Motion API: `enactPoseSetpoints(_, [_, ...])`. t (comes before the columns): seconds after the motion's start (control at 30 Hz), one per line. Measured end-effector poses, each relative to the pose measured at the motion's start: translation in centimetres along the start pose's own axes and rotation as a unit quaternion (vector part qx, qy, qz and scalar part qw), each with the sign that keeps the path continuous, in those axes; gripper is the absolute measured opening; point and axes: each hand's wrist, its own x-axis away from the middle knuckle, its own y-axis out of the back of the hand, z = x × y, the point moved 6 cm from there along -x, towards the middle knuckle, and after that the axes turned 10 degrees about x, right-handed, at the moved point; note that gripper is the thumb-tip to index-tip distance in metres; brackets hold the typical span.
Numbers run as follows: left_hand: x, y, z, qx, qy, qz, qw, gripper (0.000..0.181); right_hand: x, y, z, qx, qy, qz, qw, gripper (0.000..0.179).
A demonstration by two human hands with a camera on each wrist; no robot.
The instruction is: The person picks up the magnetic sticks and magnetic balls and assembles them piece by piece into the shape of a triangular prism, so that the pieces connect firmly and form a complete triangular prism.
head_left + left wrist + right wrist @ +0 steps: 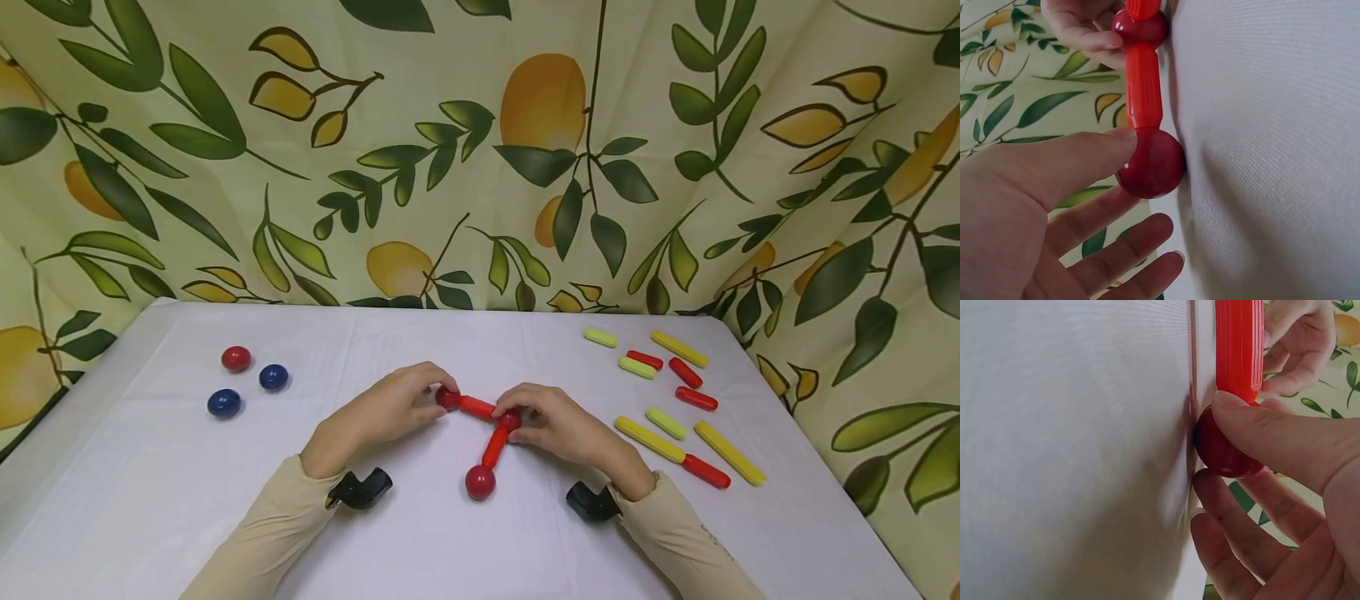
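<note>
Red ball-and-rod assembly lies near the middle of the white-covered table, between and in front of my hands. It comprises three red balls and two red rods, alternating and in contact, with a bend at the middle ball. My left hand pinches the far-left ball between thumb and finger; two other fingers show clear of it. My right hand pinches the middle ball, thumb laid across its side by the rod's end. The third ball, nearest my body, touches neither hand.

The same table bears loose pieces. On my left I note one loose red ball and two blue balls, set apart. On my right I count three yellow rods, three pale green rods and four loose red rods. One yellow and one red meet end to end. Black brackets sit at my sleeve cuffs. A fruit-and-leaf curtain hangs behind.
</note>
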Motion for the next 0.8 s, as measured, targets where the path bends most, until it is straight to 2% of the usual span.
enactPoseSetpoints(0.2, [-0.2,-0.1,0.4,0.003,0.011,0.004,0.9999,0.020,0.3,1.0,-0.3,0.003,-0.012,-0.008,0.9999,0.032])
enactPoseSetpoints(0.53, [-0.2,-0.2,0.7,0.000,0.038,0.021,0.9991,0.025,1.7,3.7,-1.5,0.038,-0.064,-0.036,0.9966,0.034])
enactPoseSetpoints(0.8, [-0.1,-0.1,0.9,-0.003,0.058,0.029,0.9979,0.025,3.4,4.7,-2.5,0.061,-0.074,-0.044,0.9944,0.035])
